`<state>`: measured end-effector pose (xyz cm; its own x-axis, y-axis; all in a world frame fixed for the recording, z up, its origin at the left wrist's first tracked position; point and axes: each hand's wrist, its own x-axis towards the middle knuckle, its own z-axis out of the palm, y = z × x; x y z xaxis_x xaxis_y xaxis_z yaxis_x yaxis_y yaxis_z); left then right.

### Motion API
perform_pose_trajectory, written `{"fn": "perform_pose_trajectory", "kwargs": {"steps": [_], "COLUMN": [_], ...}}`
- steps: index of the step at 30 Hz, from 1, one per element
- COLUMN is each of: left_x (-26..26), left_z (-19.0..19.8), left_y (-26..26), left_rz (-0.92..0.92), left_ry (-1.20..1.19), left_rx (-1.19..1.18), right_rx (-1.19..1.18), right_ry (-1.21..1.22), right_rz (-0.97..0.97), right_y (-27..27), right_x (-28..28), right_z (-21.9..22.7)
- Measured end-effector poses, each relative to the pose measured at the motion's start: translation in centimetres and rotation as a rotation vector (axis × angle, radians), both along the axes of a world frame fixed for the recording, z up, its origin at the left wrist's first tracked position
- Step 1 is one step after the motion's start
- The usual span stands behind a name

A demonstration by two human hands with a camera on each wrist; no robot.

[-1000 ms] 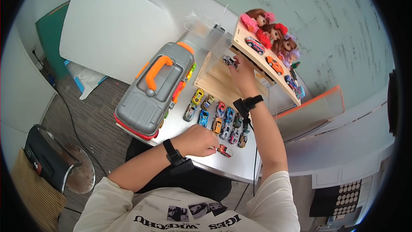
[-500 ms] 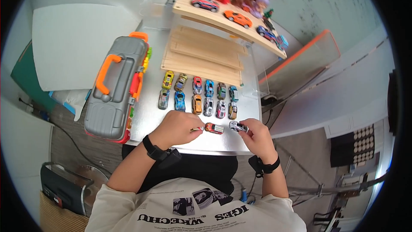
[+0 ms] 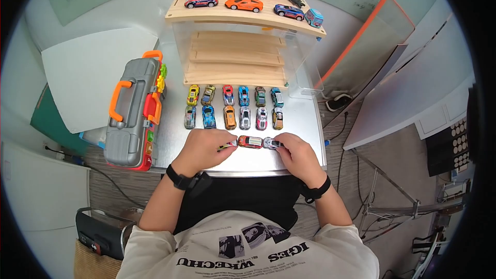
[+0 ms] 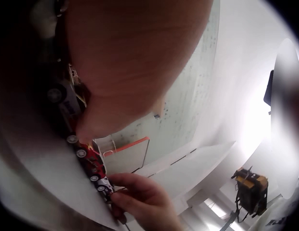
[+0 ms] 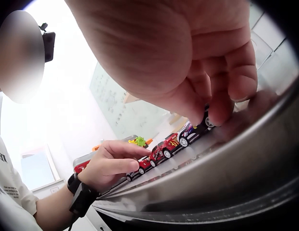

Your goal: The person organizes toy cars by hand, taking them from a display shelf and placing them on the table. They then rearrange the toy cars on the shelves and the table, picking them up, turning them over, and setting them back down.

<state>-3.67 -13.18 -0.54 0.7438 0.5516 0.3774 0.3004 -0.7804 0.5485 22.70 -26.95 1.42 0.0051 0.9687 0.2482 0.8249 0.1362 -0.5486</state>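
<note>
Near the table's front edge, three toy cars stand end to end in a row. My left hand pinches the leftmost toy car, which its fingers mostly cover. Between the hands is a red toy car with a pale striped roof, touched by neither hand in the head view. At the right end, my right hand grips a white-and-dark toy car by its rear between thumb and fingers. The right wrist view shows the row from the side, wheels on the metal tabletop, with the red car in the middle.
Several more toy cars stand in two rows behind the hands. Beyond them is a wooden stepped display case with dolls and cars on its top. A grey toolbox with orange handles stands at the left.
My right hand has come from the display case to the front edge, bringing the white-and-dark car against the red car's end. The left hand keeps its car, now beside the red one.
</note>
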Motion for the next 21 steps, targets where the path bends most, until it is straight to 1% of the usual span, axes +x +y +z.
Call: {"fn": "perform_pose_trajectory", "kwargs": {"steps": [3, 8, 10, 13, 17, 19, 21], "left_x": [-1.0, -3.0, -3.8, -5.2, -6.5, -6.7, -6.7], "left_z": [1.6, 2.6, 2.8, 2.8, 2.5, 1.7, 1.0], "left_y": [-1.0, -1.8, -2.0, -2.2, -2.6, -2.6, -2.4], "left_rz": [0.037, 0.106, 0.18, 0.215, 0.273, 0.316, 0.326], "left_ry": [0.095, 0.134, 0.138, 0.119, 0.17, 0.101, 0.068], "left_rx": [0.089, 0.161, 0.147, 0.144, 0.111, 0.023, 0.041], "right_rx": [0.022, 0.107, 0.14, 0.122, 0.15, 0.164, 0.175], "right_ry": [0.0, -0.003, -0.01, 0.009, -0.006, -0.005, 0.022], "right_rz": [-0.011, 0.012, 0.014, 0.001, 0.009, 0.007, -0.028], "right_y": [-0.3, -0.3, -0.2, 0.0, 0.4, 0.6, 0.7], "right_x": [0.0, -1.0, -1.5, -2.1, -2.3, -2.5, -2.9], "right_z": [-0.5, -1.0, -1.0, -1.0, -1.5, -2.0, -2.3]}}
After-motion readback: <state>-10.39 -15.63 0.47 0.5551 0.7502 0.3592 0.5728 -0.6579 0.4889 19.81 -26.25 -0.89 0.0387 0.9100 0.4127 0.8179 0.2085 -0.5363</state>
